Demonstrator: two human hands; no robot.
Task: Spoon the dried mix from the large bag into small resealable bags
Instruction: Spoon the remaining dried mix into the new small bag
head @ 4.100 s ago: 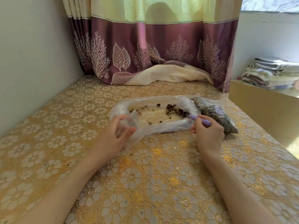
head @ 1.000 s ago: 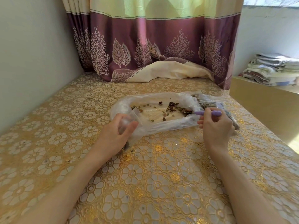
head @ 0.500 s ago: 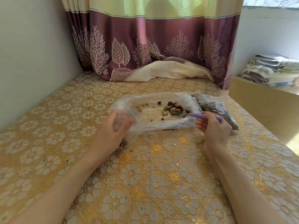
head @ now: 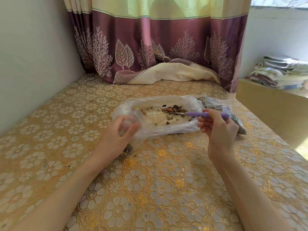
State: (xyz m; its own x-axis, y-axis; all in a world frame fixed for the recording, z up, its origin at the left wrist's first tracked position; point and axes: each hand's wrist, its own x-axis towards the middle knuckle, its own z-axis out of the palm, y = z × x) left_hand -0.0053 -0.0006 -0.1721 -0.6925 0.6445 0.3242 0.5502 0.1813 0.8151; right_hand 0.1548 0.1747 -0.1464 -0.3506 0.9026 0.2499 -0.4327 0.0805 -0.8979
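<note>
Head view: you look down on a table with a gold flowered cover, both forearms reaching in from the near edge.
Edges: wall along the left side, curtain hanging at the far end, and the table's right edge dropping off just beyond your right hand.
Open room: bare cover between your arms and to the left of your left hand — wide and flat.
Large bag: lies open mid-table with its rim rolled down; scattered dried mix sits on its floor.
Spoon: your right fingers and thumb pinch the purple handle; the bowl is loaded with mix and held over the large bag's right part.
Small bag: your left fingers and thumb curl round it, mouth toward the spoon; some mix shows at its bottom by your wrist.
Change: half a second ago the spoon lay low among the mix — now it is lifted, level and full; your left hand has kept its place.
Around: a second clear bag of mix lies behind your right hand, touching the large bag.
Beyond: a folded stack of cloth rests on a low ledge to the right, well apart.
</note>
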